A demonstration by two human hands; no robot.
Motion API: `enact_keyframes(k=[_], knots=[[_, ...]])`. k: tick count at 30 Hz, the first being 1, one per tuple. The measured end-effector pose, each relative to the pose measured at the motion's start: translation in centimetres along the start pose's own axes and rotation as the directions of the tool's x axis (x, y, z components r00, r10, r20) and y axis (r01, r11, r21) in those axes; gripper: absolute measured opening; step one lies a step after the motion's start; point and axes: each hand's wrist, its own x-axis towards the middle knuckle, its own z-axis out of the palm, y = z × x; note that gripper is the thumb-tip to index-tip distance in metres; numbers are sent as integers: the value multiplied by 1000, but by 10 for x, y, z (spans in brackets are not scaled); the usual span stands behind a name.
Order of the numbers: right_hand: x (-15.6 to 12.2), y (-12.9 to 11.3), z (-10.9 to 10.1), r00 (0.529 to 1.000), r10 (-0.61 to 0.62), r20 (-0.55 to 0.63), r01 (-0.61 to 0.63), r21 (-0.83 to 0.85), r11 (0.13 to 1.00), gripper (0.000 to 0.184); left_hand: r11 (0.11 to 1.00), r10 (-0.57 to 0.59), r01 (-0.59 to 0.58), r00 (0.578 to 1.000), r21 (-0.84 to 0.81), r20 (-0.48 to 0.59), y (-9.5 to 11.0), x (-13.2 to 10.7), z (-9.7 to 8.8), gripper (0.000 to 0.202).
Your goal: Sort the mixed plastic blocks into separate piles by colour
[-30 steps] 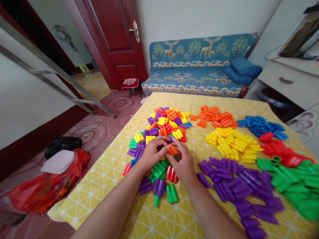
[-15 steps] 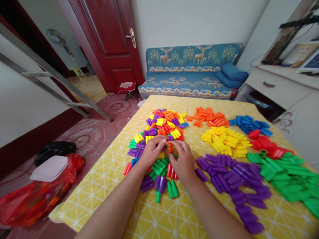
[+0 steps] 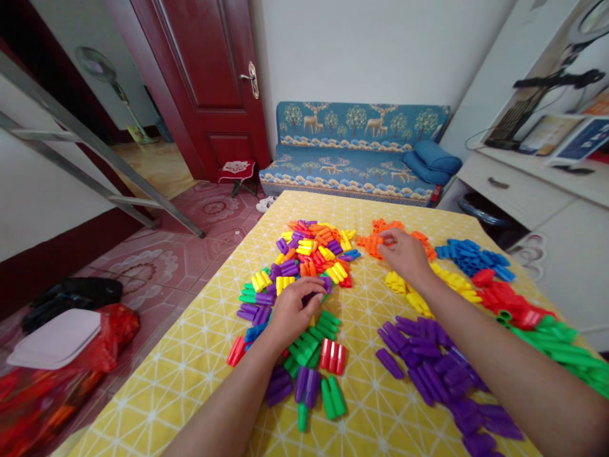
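My left hand (image 3: 297,310) hovers over the near part of a mixed pile of coloured plastic tube-shaped building pieces (image 3: 311,260). Its fingers are curled with thumb and forefinger close together; anything between them is hidden, though a purple piece shows just behind the tips. At the far side of the table, my right hand (image 3: 404,254) reaches to the heap of orange pieces (image 3: 387,226). The right fingertips pinch at an orange piece (image 3: 372,246) on the heap's near edge. Beneath my left hand lie green pieces (image 3: 304,346), with a red piece (image 3: 333,357) beside them.
Sorted heaps of yellow (image 3: 451,279), blue (image 3: 476,256), red (image 3: 511,298), green (image 3: 561,346) and purple pieces (image 3: 428,355) lie on the yellow tablecloth (image 3: 190,368). A sofa (image 3: 352,158) stands beyond the table. Bags (image 3: 71,368) lie on the floor at left.
My right hand has left the left hand and moved forward and right to the orange heap. The orange piece between both hands is gone from there. My left hand stays over the mixed pile.
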Motion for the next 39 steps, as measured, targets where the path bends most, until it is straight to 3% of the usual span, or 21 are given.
enact_keyframes(k=[3, 5, 8, 10, 13, 15, 16, 18, 20, 21, 23, 27, 30, 32, 35, 39], knots=[[55, 42, 5, 984, 157, -80, -164, -80, 983, 24, 1000, -24, 24, 1000, 4, 1, 2, 0, 0, 16], [75, 64, 11, 967, 236, -99, -244, -83, 966, 17, 999, -32, 32, 999, 7, -3, 2, 0, 0, 16], [84, 82, 16, 961, 251, -120, -260, -76, 962, 10, 999, -36, 36, 999, 8, -6, 1, 0, 0, 15], [80, 81, 17, 967, 202, -157, -218, -91, 972, 11, 999, -39, 39, 999, 10, -4, 1, -1, 0, 15], [62, 58, 18, 987, 114, -110, -121, -60, 991, 17, 999, -44, 44, 999, 15, 3, 2, -1, 0, 15], [41, 32, 23, 997, 31, 66, -32, 25, 999, 19, 999, -42, 42, 999, 17, 7, 2, -1, 0, 15], [29, 19, 27, 983, -40, 181, 27, 73, 997, 24, 999, -39, 39, 999, 20, 9, 2, -2, 0, 16], [2, -7, 37, 907, -212, 365, 173, 137, 975, 41, 999, -28, 27, 1000, 30, 10, 2, -2, -1, 18], [-24, -27, 47, 834, -342, 433, 291, 182, 939, 56, 999, -10, 10, 1000, 50, 8, 2, -3, -2, 26], [-37, -35, 50, 832, -356, 426, 307, 182, 934, 59, 998, -1, 0, 1000, 65, 9, 2, -4, -2, 32], [-58, -48, 54, 869, -318, 379, 269, 177, 947, 56, 994, 14, -15, 1000, 106, 11, 1, -5, -3, 47], [-92, -70, 55, 929, -161, 333, 51, 316, 947, 35, 980, 37, -42, 999, 197, 29, -2, -5, -3, 67], [-118, -85, 58, 944, -15, 331, -162, 499, 852, 38, 964, 61, -74, 996, 254, 59, -3, -5, -1, 67], [-133, -92, 61, 954, 52, 294, -222, 583, 781, 47, 955, 69, -90, 994, 282, 83, -4, -5, -1, 64], [-146, -97, 62, 966, 62, 251, -205, 594, 778, 56, 955, 68, -91, 994, 283, 90, -6, -4, 0, 64], [-145, -96, 55, 970, -62, 237, -72, 519, 852, 45, 977, 81, -86, 996, 196, 30, -9, -3, 0, 54]])
